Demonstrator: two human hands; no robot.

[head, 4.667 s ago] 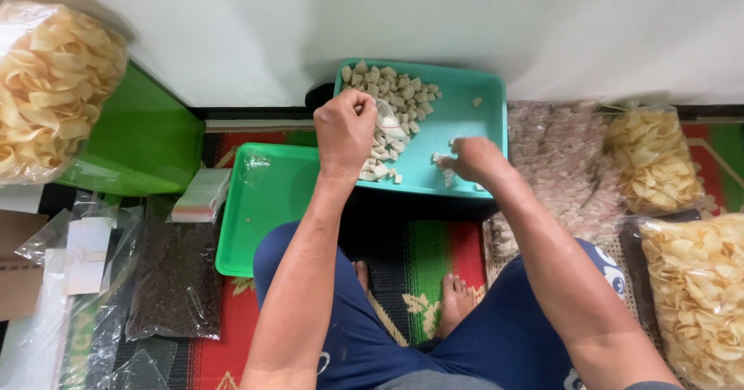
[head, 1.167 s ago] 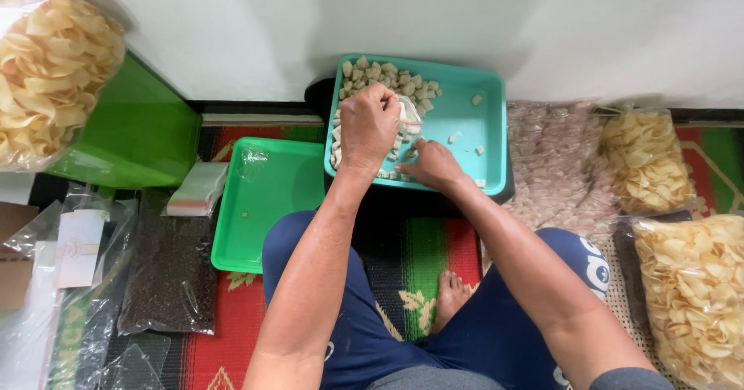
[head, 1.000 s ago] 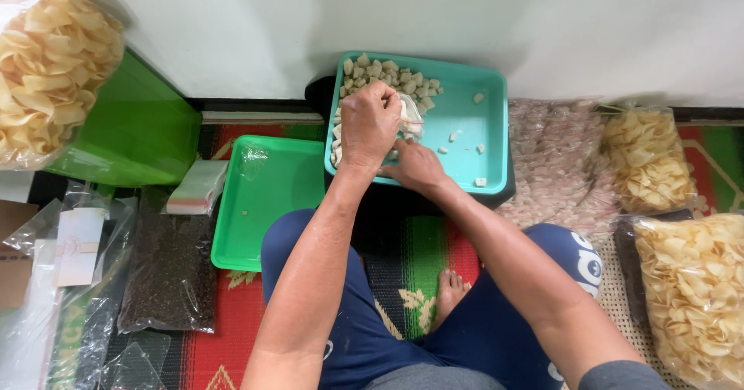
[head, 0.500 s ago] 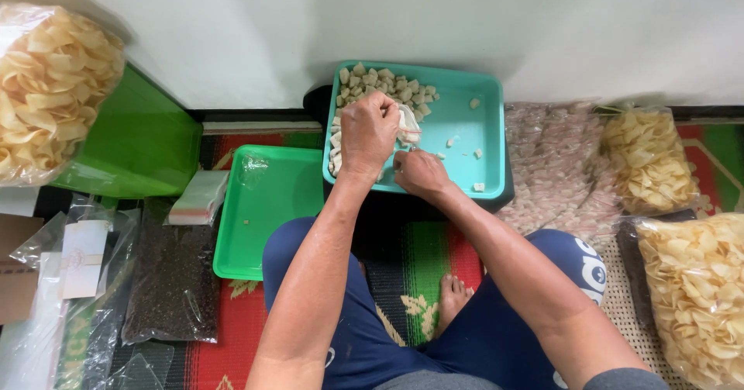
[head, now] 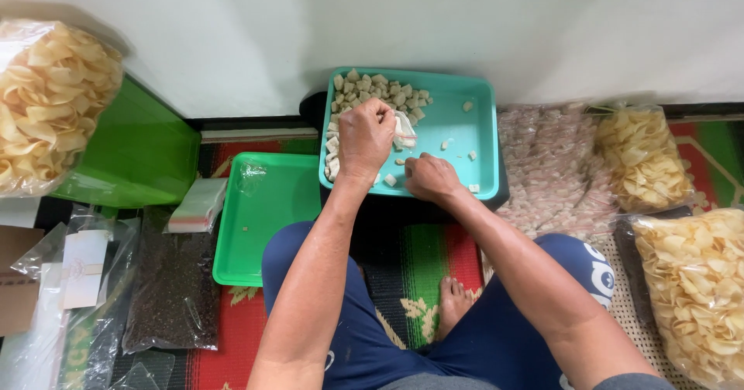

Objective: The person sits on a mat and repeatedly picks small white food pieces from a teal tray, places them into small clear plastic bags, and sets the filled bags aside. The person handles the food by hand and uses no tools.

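Seemingly both hands (head: 399, 157) crowd the teal tray's (head: 480, 138) near-left edge.

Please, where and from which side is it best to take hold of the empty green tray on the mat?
Probably grip the green tray by its raised rim on the near edge, coming from above; the left hand and right hand are busy over the teal tray.

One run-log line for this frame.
left hand: holds small clear bag | right hand: on teal tray, by pale pieces | green tray: left
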